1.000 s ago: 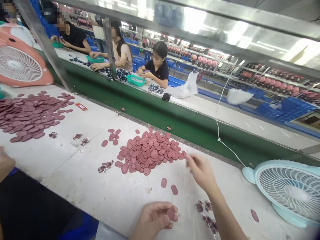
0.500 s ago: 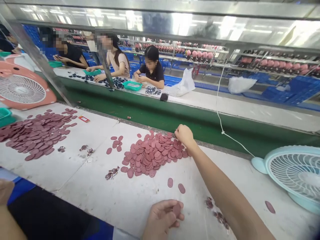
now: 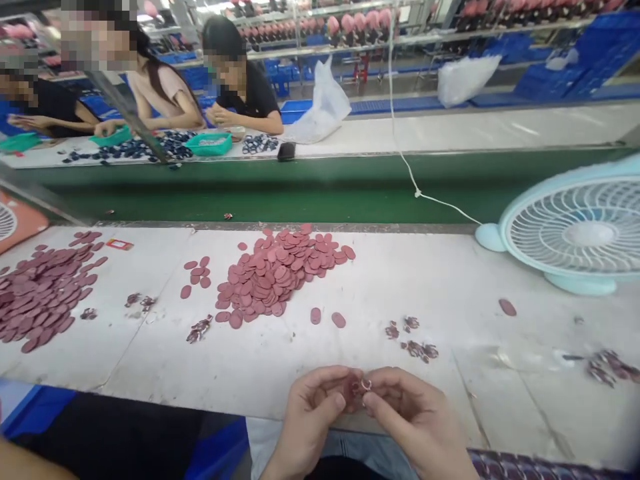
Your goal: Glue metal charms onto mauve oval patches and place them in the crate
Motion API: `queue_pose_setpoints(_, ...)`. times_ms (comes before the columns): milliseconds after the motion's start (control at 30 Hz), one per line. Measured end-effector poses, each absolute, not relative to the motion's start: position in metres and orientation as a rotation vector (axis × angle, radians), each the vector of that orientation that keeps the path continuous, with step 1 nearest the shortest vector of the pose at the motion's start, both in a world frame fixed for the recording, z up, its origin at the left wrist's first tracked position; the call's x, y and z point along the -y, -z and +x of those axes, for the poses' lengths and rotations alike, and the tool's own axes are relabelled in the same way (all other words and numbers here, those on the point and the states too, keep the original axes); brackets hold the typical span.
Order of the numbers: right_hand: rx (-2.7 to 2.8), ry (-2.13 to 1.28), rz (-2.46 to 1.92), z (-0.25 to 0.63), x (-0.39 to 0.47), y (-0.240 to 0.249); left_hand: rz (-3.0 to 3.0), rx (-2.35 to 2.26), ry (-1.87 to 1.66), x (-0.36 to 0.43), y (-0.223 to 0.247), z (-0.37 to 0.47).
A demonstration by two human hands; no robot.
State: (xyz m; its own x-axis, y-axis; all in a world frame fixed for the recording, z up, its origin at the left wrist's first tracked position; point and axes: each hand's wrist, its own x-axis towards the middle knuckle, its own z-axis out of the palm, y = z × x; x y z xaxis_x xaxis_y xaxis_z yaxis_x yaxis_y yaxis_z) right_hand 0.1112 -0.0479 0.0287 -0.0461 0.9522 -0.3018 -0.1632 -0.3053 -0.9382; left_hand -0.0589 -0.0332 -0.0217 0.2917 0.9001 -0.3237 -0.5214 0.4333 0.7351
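Observation:
Just over the table's near edge, my left hand [image 3: 311, 415] pinches a dark red oval disc [image 3: 352, 393] between thumb and fingers. Close beside it, my right hand [image 3: 417, 420] is closed, its thumb and forefinger on a small, thin, pale ring-shaped piece [image 3: 367, 385] at the disc's edge. Whether that piece is still joined to the disc I cannot tell. Beyond my hands lies a heap of similar red discs [image 3: 280, 270]. Two loose discs, one of them a spotted-looking oval [image 3: 339, 320], rest nearer to me.
Dark red scraps [image 3: 420, 350] lie right of centre, with more scraps [image 3: 613, 367] at far right. A second disc heap [image 3: 40, 297] is at left. A light blue fan [image 3: 585, 233] stands at right. Across a green channel [image 3: 320, 203], several people work beside green baskets [image 3: 209, 145].
My right hand has come back from the far side of the heap to meet my left hand at the disc. The view has tilted down and turned right.

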Motion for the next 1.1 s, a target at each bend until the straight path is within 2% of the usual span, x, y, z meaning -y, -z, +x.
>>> queue_pose_setpoints(400, 0.841, -1.618, -1.255, 0.126, 0.063, -0.021, 0.617, -0.838, -0.928, 0.044, 0.014, -0.045)
queue_pose_setpoints(1100, 0.732, -1.527, -1.153, 0.125, 0.076, -0.012, 0.688, -0.969, -0.961, 0.054, 0.005, -0.031)
